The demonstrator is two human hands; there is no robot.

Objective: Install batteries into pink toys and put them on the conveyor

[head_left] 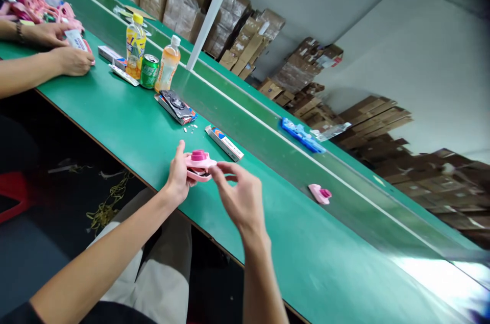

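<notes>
A pink toy camera [200, 162] with a darker pink lens ring is held over the green table, near its front edge. Its upper shell stands apart from the lower one, and something dark shows in the gap. My left hand [179, 173] grips its left end, thumb upward. At the right end, my right hand [240, 192] pinches the shell's corner between thumb and fingertips. Just behind lies a long white and blue box [224, 143]. Small white bits [191, 128] are scattered to its left.
Dark phone-like pieces [176, 103] lie on a box. Behind stand a green can [149, 71], a yellow-capped bottle [135, 46] and an orange drink bottle [168, 64]. Another pink piece [320, 194] lies to the right. A co-worker's hands [72, 58] hold a packet at left.
</notes>
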